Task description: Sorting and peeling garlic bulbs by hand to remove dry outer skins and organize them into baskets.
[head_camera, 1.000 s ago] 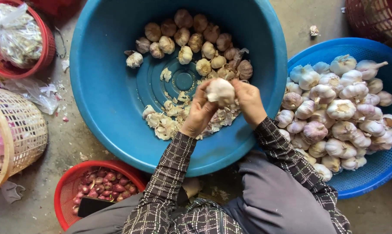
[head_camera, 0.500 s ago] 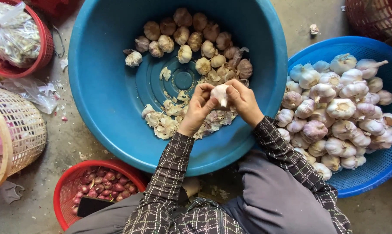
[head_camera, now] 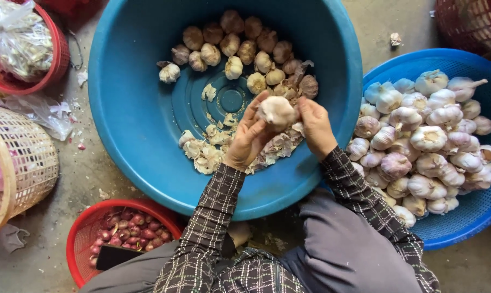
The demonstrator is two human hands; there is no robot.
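Both my hands hold one garlic bulb (head_camera: 277, 110) over the big blue basin (head_camera: 131, 114). My left hand (head_camera: 246, 140) cups it from below and the left, fingers curled around it. My right hand (head_camera: 315, 127) pinches it from the right. Under my hands lies a heap of papery garlic skins and loose cloves (head_camera: 208, 152). Several peeled, brownish bulbs (head_camera: 240, 46) lie at the far side of the basin. To the right, a blue perforated basket (head_camera: 473, 217) holds several whole white garlic bulbs (head_camera: 427, 138).
A red basket of shallots (head_camera: 123, 230) sits by my left knee, a dark flat object lying in it. A woven pale basket (head_camera: 26, 168) stands at left, a red basket with a plastic bag (head_camera: 17, 38) at top left, another red basket (head_camera: 470, 21) at top right. Concrete floor around.
My hands have shifted slightly on the bulb, turning it between the fingers; it stays over the same spot of the basin. Nothing else has moved.
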